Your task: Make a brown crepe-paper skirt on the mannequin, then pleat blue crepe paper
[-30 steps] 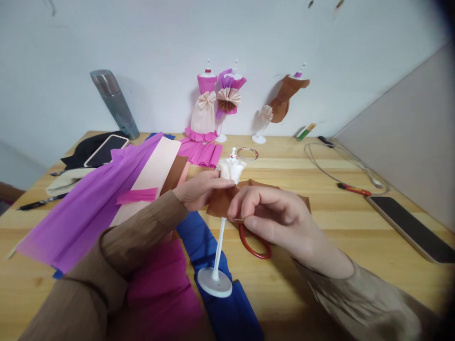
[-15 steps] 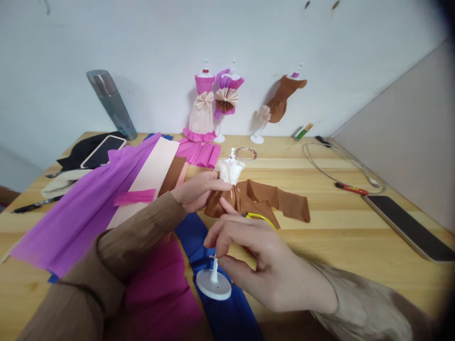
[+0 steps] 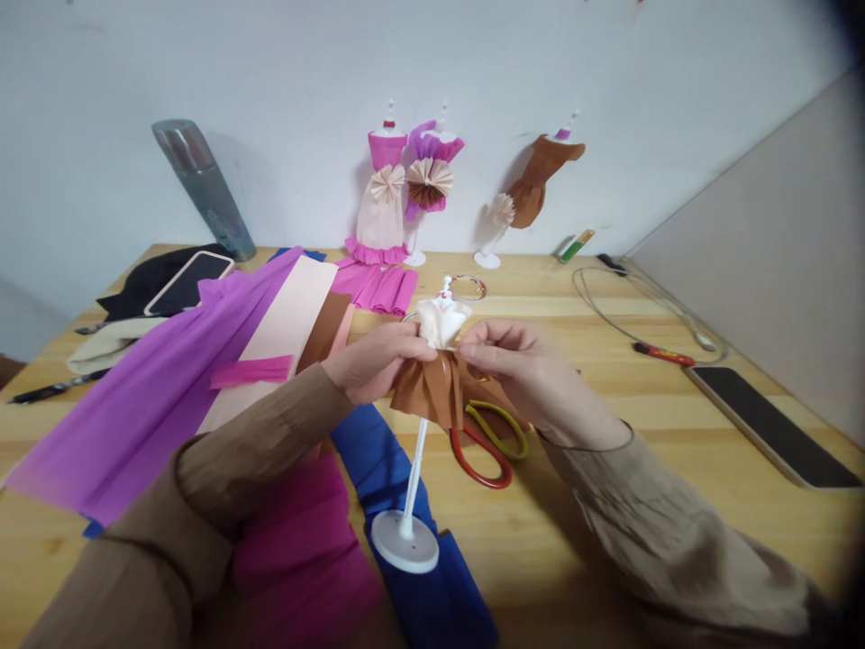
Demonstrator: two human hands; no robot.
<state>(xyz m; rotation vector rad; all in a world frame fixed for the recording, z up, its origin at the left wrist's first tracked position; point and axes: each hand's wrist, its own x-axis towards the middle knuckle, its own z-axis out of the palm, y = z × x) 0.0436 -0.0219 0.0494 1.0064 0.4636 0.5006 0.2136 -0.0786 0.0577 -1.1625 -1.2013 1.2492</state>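
A small white dress form (image 3: 409, 491) on a round-footed stand wears a white top (image 3: 442, 323) and a gathered brown skirt (image 3: 425, 389) that looks like crepe paper. My left hand (image 3: 378, 361) is closed around its waist from the left, fingertips on the join of top and skirt. From the right, my right hand (image 3: 531, 374) pinches a thin pale strip against the same waist; what exactly it is stays hard to make out. Scissors with a red and yellow handle (image 3: 485, 458) lie just below the right hand. The stand's foot rests on blue paper (image 3: 454, 581).
Three dressed forms stand at the wall: one pink and cream (image 3: 385, 203), one purple (image 3: 427, 171), one brown (image 3: 533, 185). Purple paper (image 3: 155, 397) and magenta paper (image 3: 297, 550) spread at left. A bottle (image 3: 206, 189), a phone (image 3: 189, 281), a dark flat device (image 3: 770, 424) and a cable (image 3: 649, 288) lie around.
My right hand has risen from beside the stand's foot to the waist of the form. The scissors' handle and the stand's pole now show. My left hand keeps its hold.
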